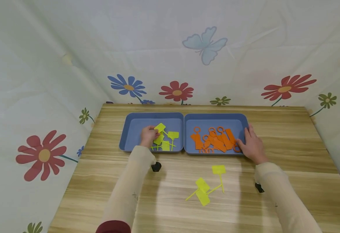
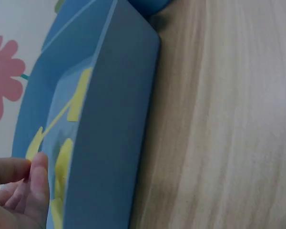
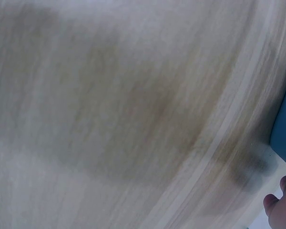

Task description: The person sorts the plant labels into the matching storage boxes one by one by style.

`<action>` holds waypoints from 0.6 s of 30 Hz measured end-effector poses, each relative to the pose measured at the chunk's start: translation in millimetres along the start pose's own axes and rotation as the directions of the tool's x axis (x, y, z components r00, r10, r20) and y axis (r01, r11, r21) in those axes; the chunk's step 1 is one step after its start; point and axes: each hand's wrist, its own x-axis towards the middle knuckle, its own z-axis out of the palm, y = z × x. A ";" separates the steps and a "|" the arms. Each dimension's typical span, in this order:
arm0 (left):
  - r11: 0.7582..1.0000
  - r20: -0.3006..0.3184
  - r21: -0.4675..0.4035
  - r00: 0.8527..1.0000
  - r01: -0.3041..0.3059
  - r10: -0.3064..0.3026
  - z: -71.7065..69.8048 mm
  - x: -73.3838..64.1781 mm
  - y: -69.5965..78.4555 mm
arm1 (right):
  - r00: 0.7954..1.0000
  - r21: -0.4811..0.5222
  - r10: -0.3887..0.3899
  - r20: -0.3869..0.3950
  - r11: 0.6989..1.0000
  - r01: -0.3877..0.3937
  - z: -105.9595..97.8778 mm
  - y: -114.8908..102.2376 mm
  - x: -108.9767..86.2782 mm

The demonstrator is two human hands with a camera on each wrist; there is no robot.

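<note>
In the head view, my left hand point(image 1: 148, 136) reaches over the left blue tray point(image 1: 124, 132) and pinches a yellow plant label point(image 1: 160, 127) between thumb and fingers. More yellow plant labels point(image 1: 173, 135) lie on that tray's floor, to the right of the hand. The left wrist view shows the pinching fingertips point(image 2: 39, 167) inside the tray wall. My right hand point(image 1: 253, 147) holds the right side of the right blue tray point(image 1: 216, 117), its thumb over the inside and its fingers along the outer wall. Orange tags with ring ends point(image 1: 216, 140) are piled in that tray.
Both trays stand side by side on a wood-grain table point(image 1: 170, 207). Several yellow plant labels point(image 1: 203, 194) lie loose on the table in front of the right tray. A white flower-printed sheet point(image 1: 239, 48) hangs behind and at the sides.
</note>
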 end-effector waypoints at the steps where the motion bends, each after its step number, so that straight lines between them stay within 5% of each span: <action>1: 1.000 -0.014 0.030 1.000 -0.009 0.009 0.3 -0.7 -0.6 | 1.000 -0.004 0.000 0.000 1.000 0.000 -0.3 -0.1 -0.2; 7: 0.970 -0.077 0.240 0.995 -0.040 0.060 2.5 -6.9 -0.8 | 1.000 -0.005 0.008 0.001 1.000 -0.008 -0.5 -1.2 -0.8; 18: 0.854 -0.132 0.513 0.974 -0.090 0.182 -0.8 -4.5 -1.1 | 1.000 -0.006 0.013 -0.003 1.000 -0.013 3.3 1.4 0.2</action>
